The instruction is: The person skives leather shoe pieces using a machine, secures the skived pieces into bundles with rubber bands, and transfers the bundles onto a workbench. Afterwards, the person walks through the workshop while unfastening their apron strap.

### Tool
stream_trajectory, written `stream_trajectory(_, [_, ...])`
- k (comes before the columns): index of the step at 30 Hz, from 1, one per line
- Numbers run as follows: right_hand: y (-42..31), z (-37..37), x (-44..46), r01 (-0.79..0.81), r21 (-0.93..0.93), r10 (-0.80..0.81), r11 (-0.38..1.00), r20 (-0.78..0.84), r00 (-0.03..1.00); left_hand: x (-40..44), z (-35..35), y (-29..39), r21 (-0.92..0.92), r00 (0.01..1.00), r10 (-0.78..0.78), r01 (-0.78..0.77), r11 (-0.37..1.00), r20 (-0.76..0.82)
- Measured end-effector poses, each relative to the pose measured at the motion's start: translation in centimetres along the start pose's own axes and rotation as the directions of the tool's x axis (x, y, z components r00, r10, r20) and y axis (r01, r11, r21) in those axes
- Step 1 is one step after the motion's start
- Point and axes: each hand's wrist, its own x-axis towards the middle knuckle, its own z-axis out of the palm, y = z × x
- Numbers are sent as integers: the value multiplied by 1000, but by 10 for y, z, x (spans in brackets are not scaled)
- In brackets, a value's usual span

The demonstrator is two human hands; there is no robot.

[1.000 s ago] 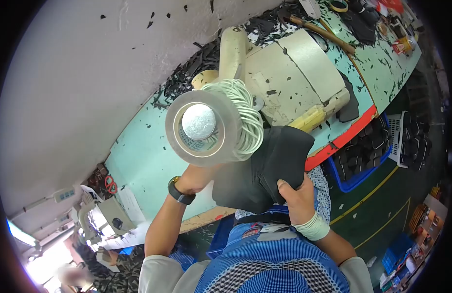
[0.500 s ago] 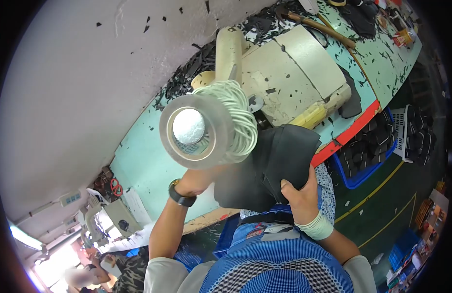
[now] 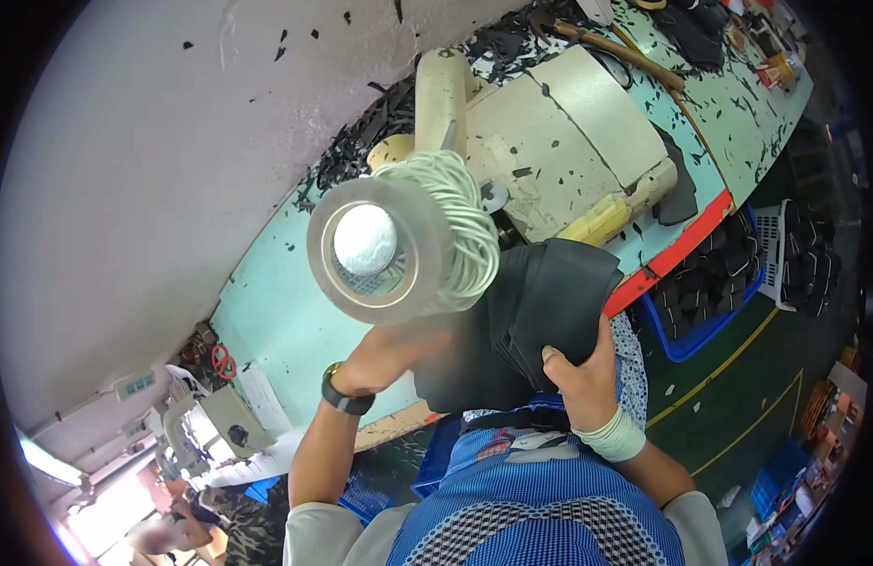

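Note:
My right hand [image 3: 584, 382] grips a stack of black flat pieces [image 3: 559, 302] at its lower right, thumb pressed on top and fingers underneath. Several layered edges show near the thumb. My left hand [image 3: 384, 357], with a dark watch at the wrist, reaches to the left side of the stack. Its fingertips are blurred and partly covered, so their grip is unclear. Above it, a clear tape roll [image 3: 328, 269] and a coil of pale green cord [image 3: 460, 226] sit close to the camera and hide part of the work. A white round piece [image 3: 365, 241] shows inside the roll.
A beige machine [image 3: 549, 141] stands on the pale green table [image 3: 266, 283], with black scraps [image 3: 361, 132] behind it. A wooden-handled hammer [image 3: 620, 55] lies beyond. Right of the red table edge [image 3: 677, 250], a blue crate [image 3: 681, 354] holds black pieces. Another person [image 3: 191, 528] is at lower left.
My left hand and watch have shifted slightly down. The layered edges of the black stack look a little more fanned beside my right thumb, which has stayed in place.

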Motion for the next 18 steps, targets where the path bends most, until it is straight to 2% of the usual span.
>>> stream_trajectory(1, [1, 1, 1, -4, -51, 4, 999, 6, 1000, 6, 0, -7, 201, 998, 59, -54, 978, -19])
stream_trajectory(2, [0, 2, 1, -2, -52, 2, 999, 15, 1000, 12, -3, -21, 147, 997, 59, -52, 988, -42])
stream_trajectory(3, [-2, 4, 0, -17, 39, 17, 999, -5, 1000, 9, -3, -21, 149, 997, 64, -56, 987, -46])
stream_trajectory(4, [-3, 4, 0, -30, 132, 34, 991, -29, 999, 6, -3, -18, 65, 997, 36, -32, 997, -61])
stream_trajectory(5, [-2, 3, 1, -28, 134, 33, 991, -38, 999, 5, -1, -15, -20, 998, 4, -5, 1000, -68])
stream_trajectory(6, [1, 1, 1, -14, 85, 17, 996, -38, 999, 2, -1, -9, -18, 998, -1, 0, 1000, -58])
stream_trajectory(8, [3, 0, 0, -6, 33, 7, 999, -37, 999, -5, -3, -1, -157, 994, -33, 50, 986, 106])
stream_trajectory(9, [1, 2, 0, -13, 56, 15, 998, -27, 1000, -5, -3, -5, -163, 994, -35, 51, 985, 100])
stream_trajectory(11, [0, 5, 1, -15, 81, 16, 997, -5, 1000, 1, -5, -17, -104, 981, 100, -84, 991, 165])
stream_trajectory(12, [1, 4, 1, -15, 85, 15, 996, -2, 1000, 6, -8, -22, -103, 982, 104, -89, 991, 160])
stream_trajectory(14, [2, 2, 1, -15, 91, 15, 996, -3, 1000, 17, -11, -29, 24, 992, -100, 98, 995, 71])
stream_trajectory(18, [2, 1, 1, -10, 115, 11, 993, -7, 1000, 4, -1, -20, -71, 996, -68, 72, 995, 63])
